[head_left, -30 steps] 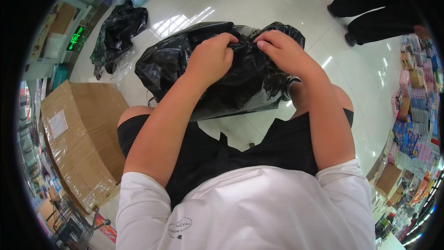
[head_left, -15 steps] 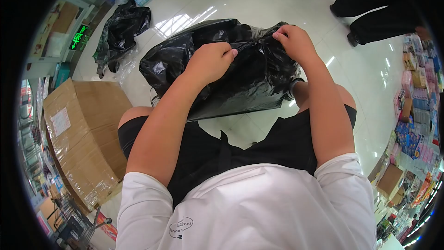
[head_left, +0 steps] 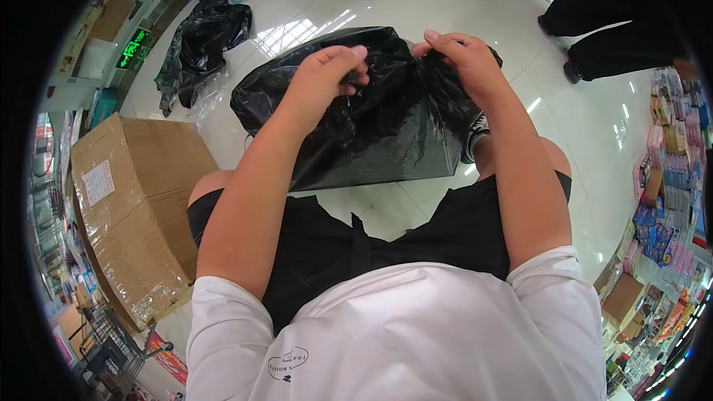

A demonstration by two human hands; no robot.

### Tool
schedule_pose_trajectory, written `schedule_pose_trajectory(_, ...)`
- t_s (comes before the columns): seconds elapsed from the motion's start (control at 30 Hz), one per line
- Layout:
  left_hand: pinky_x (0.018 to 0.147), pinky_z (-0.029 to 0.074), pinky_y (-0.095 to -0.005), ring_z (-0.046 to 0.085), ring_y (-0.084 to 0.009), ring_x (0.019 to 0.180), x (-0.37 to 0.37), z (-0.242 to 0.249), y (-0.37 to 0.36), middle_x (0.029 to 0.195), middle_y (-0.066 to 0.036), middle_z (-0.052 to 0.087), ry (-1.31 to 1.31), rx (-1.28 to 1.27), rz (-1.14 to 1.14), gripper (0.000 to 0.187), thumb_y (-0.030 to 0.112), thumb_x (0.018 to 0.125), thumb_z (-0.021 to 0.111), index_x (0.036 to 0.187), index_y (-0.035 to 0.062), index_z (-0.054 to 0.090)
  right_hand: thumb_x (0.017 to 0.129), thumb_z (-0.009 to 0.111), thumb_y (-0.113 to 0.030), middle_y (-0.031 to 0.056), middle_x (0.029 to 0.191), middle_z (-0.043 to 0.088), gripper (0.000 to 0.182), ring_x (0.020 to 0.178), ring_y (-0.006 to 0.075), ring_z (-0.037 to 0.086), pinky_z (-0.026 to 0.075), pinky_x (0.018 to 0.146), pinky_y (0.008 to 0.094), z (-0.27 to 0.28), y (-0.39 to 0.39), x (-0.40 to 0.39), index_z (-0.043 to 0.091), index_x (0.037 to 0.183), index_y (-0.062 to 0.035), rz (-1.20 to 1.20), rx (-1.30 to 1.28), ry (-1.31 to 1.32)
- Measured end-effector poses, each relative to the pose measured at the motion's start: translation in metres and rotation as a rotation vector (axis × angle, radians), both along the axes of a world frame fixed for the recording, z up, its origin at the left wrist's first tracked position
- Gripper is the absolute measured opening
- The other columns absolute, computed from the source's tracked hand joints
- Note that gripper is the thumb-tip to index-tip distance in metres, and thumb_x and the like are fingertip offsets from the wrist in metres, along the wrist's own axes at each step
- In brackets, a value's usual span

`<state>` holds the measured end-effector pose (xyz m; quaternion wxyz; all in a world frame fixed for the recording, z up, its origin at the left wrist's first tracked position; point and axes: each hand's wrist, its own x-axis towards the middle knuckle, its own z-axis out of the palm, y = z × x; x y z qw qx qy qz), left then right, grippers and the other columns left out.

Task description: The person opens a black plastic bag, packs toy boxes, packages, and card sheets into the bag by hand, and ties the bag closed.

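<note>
A large black plastic bag [head_left: 386,134] rests on the floor between my feet, its upper side gathered and creased. My left hand [head_left: 330,78] is over the left part of the bag, fingers curled but apart, with nothing seen between them. At the gathered upper right part of the bag, my right hand [head_left: 460,59] has its fingers bent round the black plastic, thumb and forefinger pointing left. What lies inside the bag is hidden.
A taped cardboard box [head_left: 141,200] stands at the left. Another black plastic bag [head_left: 204,44] lies crumpled at the upper left. A person in black trousers [head_left: 616,37] stands at the upper right, near shelves of packaged goods [head_left: 672,163]. A cart [head_left: 115,341] is at the lower left.
My left hand has come off the plastic and its fingers have opened, moving slightly up and left. My right hand has turned, with its fingertips further left. The bag's top has shifted.
</note>
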<state>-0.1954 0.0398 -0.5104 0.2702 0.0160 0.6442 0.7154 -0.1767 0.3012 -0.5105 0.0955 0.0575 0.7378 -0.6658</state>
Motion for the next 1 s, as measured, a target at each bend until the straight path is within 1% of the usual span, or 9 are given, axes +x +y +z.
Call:
schedule_pose_trajectory(0.03, 0.084, 0.047, -0.0334, 0.062, -0.0175, 0.099, -0.003, -0.001, -0.002, 0.1, -0.004, 0.065, -0.06, 0.102, 0.023, 0.025, 0.032, 0.099, 0.061, 0.087, 0.0103, 0.061, 0.093, 0.069, -0.034, 0.0033, 0.098, 0.071, 0.033, 0.089, 0.0106, 0.059, 0.045, 0.086, 0.0274, -0.002, -0.003, -0.001, 0.074, 0.097, -0.0016, 0.0, -0.001, -0.001)
schedule_pose_trajectory(0.13, 0.09, 0.046, -0.0351, 0.061, -0.0205, 0.109, -0.005, -0.004, 0.002, 0.115, -0.006, 0.065, -0.107, 0.361, 0.11, 0.022, 0.029, 0.1, 0.059, 0.093, 0.0084, 0.062, 0.095, 0.067, -0.036, 0.0039, 0.096, 0.07, 0.037, 0.088, 0.0108, 0.059, 0.045, 0.086, 0.0282, -0.008, -0.016, -0.002, 0.073, 0.1, -0.0006, 0.046, -0.025, 0.023)
schedule_pose_trajectory(0.27, 0.096, 0.045, -0.0374, 0.06, -0.0194, 0.113, -0.004, -0.005, 0.01, 0.131, -0.006, 0.063, -0.038, 0.384, 0.088, 0.023, 0.025, 0.099, 0.06, 0.111, 0.0066, 0.066, 0.094, 0.062, -0.026, 0.0046, 0.097, 0.07, 0.029, 0.092, 0.0118, 0.059, 0.045, 0.085, 0.0254, -0.013, -0.022, -0.002, 0.071, 0.103, -0.0003, 0.028, -0.194, -0.006)
schedule_pose_trajectory(0.4, 0.096, 0.046, -0.0352, 0.06, -0.0203, 0.114, -0.004, -0.004, 0.017, 0.133, -0.009, 0.062, -0.008, 0.314, 0.053, 0.027, 0.019, 0.1, 0.056, 0.119, 0.0028, 0.064, 0.089, 0.059, -0.009, 0.0066, 0.105, 0.07, 0.029, 0.1, 0.013, 0.059, 0.046, 0.089, 0.0268, -0.006, -0.026, 0.001, 0.069, 0.112, 0.0037, 0.076, -0.112, 0.03)
schedule_pose_trajectory(0.67, 0.099, 0.047, -0.0308, 0.06, -0.0166, 0.113, 0.003, -0.018, 0.028, 0.128, -0.008, 0.064, 0.323, 0.066, -0.175, 0.041, 0.0, 0.092, 0.058, 0.132, 0.0017, 0.058, 0.093, 0.07, -0.019, 0.0031, 0.099, 0.07, 0.029, 0.089, 0.01, 0.061, 0.048, 0.085, 0.0262, -0.021, -0.028, 0.01, 0.067, 0.112, 0.0025, 0.241, 0.241, 0.124)
schedule_pose_trajectory(0.73, 0.099, 0.047, -0.0299, 0.06, -0.0157, 0.112, 0.007, -0.019, 0.033, 0.125, -0.009, 0.065, 0.422, 0.078, -0.138, 0.045, 0.002, 0.093, 0.06, 0.137, 0.0028, 0.052, 0.092, 0.07, -0.023, 0.005, 0.088, 0.067, 0.027, 0.082, 0.0133, 0.06, 0.047, 0.074, 0.0287, -0.019, -0.026, 0.011, 0.07, 0.103, 0.0016, 0.257, 0.267, 0.108)
schedule_pose_trajectory(0.8, 0.098, 0.047, -0.03, 0.061, -0.0159, 0.113, 0.01, -0.017, 0.032, 0.124, -0.009, 0.065, 0.577, -0.242, -0.134, 0.048, 0.008, 0.095, 0.062, 0.141, 0.0021, 0.047, 0.093, 0.068, -0.024, 0.0042, 0.084, 0.065, 0.027, 0.08, 0.0129, 0.058, 0.047, 0.073, 0.0285, -0.017, -0.02, 0.009, 0.069, 0.101, 0.0013, 0.279, 0.291, 0.093)
schedule_pose_trajectory(0.9, 0.096, 0.048, -0.0295, 0.062, -0.0144, 0.111, 0.005, -0.026, 0.035, 0.123, -0.009, 0.066, 0.409, -0.104, -0.152, 0.044, 0.014, 0.097, 0.065, 0.137, 0.0013, 0.052, 0.095, 0.065, -0.025, 0.0033, 0.079, 0.063, 0.026, 0.077, 0.0126, 0.057, 0.046, 0.072, 0.0281, -0.021, -0.02, 0.009, 0.067, 0.099, 0.0005, 0.279, 0.225, 0.107)
schedule_pose_trajectory(1.0, 0.093, 0.05, -0.0284, 0.064, -0.0128, 0.105, 0.0, -0.026, 0.033, 0.117, -0.009, 0.069, 0.418, -0.222, -0.225, 0.038, 0.017, 0.095, 0.069, 0.128, -0.0006, 0.06, 0.096, 0.063, -0.025, 0.0039, 0.078, 0.063, 0.026, 0.076, 0.013, 0.058, 0.047, 0.073, 0.0283, -0.023, -0.019, 0.008, 0.067, 0.099, -0.0002, 0.256, 0.163, 0.125)
